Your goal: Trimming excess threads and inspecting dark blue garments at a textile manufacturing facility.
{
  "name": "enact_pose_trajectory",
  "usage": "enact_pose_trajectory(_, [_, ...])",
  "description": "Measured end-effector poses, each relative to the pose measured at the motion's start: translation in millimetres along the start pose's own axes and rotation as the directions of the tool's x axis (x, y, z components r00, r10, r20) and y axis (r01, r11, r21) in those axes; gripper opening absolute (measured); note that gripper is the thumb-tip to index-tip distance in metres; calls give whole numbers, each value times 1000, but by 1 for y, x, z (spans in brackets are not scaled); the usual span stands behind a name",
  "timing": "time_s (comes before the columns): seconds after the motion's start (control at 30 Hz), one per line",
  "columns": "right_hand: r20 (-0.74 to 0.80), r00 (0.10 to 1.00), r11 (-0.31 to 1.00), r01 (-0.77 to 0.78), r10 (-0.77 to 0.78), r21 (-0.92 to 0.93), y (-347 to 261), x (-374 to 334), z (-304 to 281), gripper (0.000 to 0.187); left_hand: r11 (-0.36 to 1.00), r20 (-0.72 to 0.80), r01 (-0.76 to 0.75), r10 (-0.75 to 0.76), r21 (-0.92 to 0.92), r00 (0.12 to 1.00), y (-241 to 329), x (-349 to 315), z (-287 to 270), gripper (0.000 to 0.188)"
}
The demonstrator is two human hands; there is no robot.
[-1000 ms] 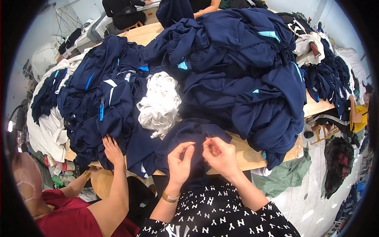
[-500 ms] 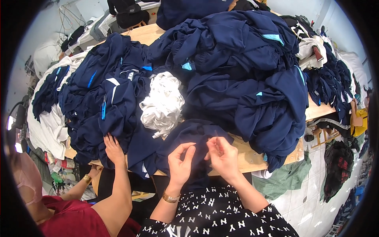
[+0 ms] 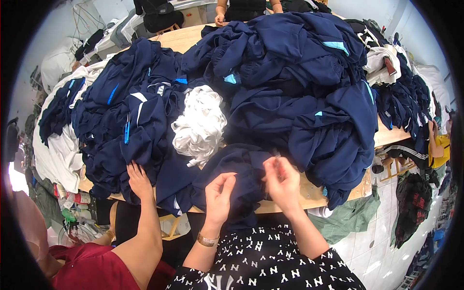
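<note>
Navy cloth point(image 3: 228, 160) lay bunched by the left hand point(image 3: 220, 197) and the blurred right hand point(image 3: 282, 184); whether either grip held anything, I couldn't tell. Keeping it steady seemed wise.

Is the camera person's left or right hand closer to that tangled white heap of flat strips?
Left. In view, the left hand is just below the heap; the right hand is farther, off its lower right.

From my head, close over the near side of the table point(image 3: 182, 39), one fisheye view looks down and across it, catching floor point(image 3: 372, 237) to its right.
</note>
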State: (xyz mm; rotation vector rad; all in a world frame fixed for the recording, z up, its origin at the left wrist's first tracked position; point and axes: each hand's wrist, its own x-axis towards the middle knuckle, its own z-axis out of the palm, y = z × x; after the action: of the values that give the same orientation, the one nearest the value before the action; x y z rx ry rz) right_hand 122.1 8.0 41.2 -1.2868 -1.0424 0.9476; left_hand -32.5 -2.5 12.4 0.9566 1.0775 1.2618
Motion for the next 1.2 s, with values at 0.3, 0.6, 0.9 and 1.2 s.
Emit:
enact_pose_trajectory(0.3, [333,905,964,-253,265,-82,19,14,-21,15,969,114,103,-78,-223,990,-1,5,-3,18])
enact_pose_trajectory(0.6, [409,912,999,-43,25,34,19,14,-14,18,826,313,354,-229,-439,922,1,8,-9,21])
enact_pose_trajectory(0.9, [207,978,998,20,-32,60,3,6,-15,8,840,160,316,-273,-442,949,-4,13,-12,20])
enact_pose_trajectory(1.2, [349,861,872,451,-369,-189,12,-12,7,24,836,125,271,-241,-476,962,0,12,-7,20])
